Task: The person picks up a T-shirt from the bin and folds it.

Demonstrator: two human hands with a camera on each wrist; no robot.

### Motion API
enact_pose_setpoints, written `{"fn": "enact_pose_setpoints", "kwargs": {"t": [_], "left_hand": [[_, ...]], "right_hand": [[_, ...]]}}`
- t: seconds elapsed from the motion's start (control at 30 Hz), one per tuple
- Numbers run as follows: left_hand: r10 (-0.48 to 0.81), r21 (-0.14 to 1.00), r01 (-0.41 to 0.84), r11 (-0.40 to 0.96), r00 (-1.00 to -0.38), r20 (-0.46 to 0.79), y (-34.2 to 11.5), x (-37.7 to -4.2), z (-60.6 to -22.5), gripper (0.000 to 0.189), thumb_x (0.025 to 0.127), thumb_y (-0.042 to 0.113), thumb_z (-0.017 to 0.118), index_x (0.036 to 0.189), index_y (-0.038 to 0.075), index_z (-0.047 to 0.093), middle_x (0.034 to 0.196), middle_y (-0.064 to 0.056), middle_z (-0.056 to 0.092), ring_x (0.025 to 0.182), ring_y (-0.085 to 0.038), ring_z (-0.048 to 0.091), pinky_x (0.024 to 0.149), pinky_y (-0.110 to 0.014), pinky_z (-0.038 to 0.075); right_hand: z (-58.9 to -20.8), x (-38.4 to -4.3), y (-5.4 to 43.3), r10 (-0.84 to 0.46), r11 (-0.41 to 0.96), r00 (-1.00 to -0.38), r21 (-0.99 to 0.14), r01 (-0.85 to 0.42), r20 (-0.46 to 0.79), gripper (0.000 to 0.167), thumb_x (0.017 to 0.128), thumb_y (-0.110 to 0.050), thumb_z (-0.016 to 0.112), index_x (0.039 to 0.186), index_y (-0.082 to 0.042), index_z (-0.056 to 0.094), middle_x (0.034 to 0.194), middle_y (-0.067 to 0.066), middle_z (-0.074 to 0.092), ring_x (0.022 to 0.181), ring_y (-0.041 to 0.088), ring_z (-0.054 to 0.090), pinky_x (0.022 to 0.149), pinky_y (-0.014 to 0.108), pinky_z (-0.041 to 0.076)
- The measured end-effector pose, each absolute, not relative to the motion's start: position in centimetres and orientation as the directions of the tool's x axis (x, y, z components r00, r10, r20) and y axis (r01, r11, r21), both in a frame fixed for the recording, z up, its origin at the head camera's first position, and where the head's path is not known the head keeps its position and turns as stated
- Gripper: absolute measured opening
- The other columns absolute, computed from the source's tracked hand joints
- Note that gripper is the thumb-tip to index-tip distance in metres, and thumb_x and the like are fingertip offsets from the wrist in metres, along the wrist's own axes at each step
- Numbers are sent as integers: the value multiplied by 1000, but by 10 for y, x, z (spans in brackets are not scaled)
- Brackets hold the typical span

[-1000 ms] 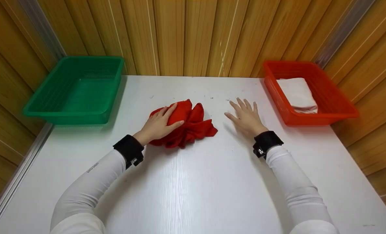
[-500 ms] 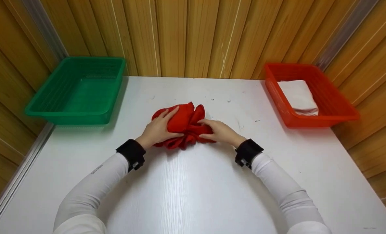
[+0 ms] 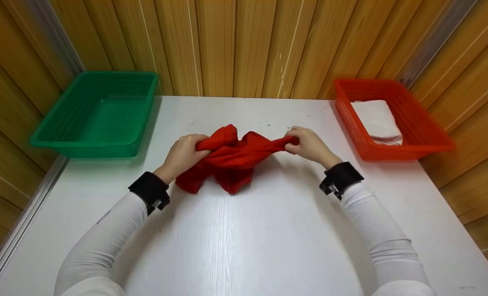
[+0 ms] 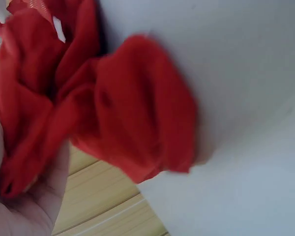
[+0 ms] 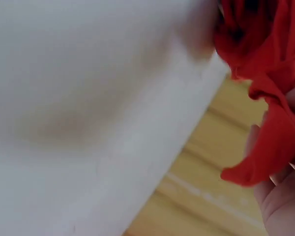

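A crumpled red cloth (image 3: 240, 158) is stretched between the two hands above the middle of the white table. My left hand (image 3: 182, 155) grips its left end, with loose folds hanging below. At the other side my right hand (image 3: 308, 144) pinches a twisted corner pulled out to the right. In the left wrist view the cloth (image 4: 132, 108) hangs from the fingers, and a small white tag (image 4: 59, 29) shows on it. The right wrist view has the cloth (image 5: 273, 142) lying across the palm with a pointed end sticking out. Its full shape is hidden by the folds.
A green plastic basket (image 3: 94, 144) stands at the back left of the white table (image 3: 227, 246). At the back right is a red basket (image 3: 412, 153) holding a folded white cloth (image 3: 377, 121). Wood-panelled walls (image 3: 244, 49) enclose the table's back and sides.
The right hand came in from the right, took hold of the cloth and drew its corner rightward. The left hand changed from resting on the cloth to gripping it; the cloth is now lifted and stretched.
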State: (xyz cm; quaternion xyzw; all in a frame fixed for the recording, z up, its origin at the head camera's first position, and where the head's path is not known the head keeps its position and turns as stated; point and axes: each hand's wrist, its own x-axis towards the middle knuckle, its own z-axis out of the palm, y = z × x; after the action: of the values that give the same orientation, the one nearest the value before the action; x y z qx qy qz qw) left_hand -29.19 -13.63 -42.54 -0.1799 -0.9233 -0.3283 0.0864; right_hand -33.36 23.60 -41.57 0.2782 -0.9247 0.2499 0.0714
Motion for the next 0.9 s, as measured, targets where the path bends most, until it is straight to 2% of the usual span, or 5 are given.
{"fn": "enact_pose_setpoints", "kwargs": {"t": [0.2, 0.37, 0.63, 0.77, 0.9], "left_hand": [[285, 619, 401, 675, -916, 283, -122, -275, -409, 23, 96, 30, 73, 98, 7, 76, 70, -6, 63, 62, -14, 48, 61, -24, 39], [478, 607, 490, 626, -856, 197, -108, -251, -410, 20, 94, 34, 75, 95, 14, 75, 66, -1, 66, 57, -8, 55, 58, -22, 47], [420, 443, 447, 777, -893, 164, -124, -238, -439, 83, 81, 47, 85, 148, 13, 50, 145, -16, 54, 129, -38, 56, 108, -57, 50], [391, 420, 374, 827, -919, 47, -127, -234, -454, 114, 75, 54, 86, 162, 12, 27, 161, -24, 39, 146, -47, 42, 119, -67, 35], [399, 388, 370, 844, -917, 8, -128, -240, -468, 110, 79, 38, 87, 164, 15, 22, 163, -27, 33, 149, -53, 33, 119, -73, 29]], "right_hand": [[-396, -341, 273, -265, 824, -904, -408, -393, 336, 14, 92, -7, 64, 98, 2, 73, 96, 20, 64, 86, 33, 58, 76, 40, 47], [-410, -343, 296, -198, 928, -958, -276, -251, 205, 21, 93, -9, 63, 110, -1, 73, 109, 24, 66, 101, 41, 61, 91, 54, 51], [-436, -322, 275, -400, 896, -916, -229, -381, -40, 55, 89, -12, 62, 144, -9, 57, 155, 25, 47, 145, 49, 40, 122, 70, 23], [-442, -309, 246, -582, 787, -795, -362, -500, -168, 70, 87, -22, 72, 153, -16, 49, 163, 19, 39, 151, 45, 35, 122, 69, 27], [-452, -298, 229, -611, 782, -744, -351, -515, -270, 85, 84, -40, 81, 158, -23, 42, 169, 15, 29, 156, 42, 26, 124, 66, 26]]}}
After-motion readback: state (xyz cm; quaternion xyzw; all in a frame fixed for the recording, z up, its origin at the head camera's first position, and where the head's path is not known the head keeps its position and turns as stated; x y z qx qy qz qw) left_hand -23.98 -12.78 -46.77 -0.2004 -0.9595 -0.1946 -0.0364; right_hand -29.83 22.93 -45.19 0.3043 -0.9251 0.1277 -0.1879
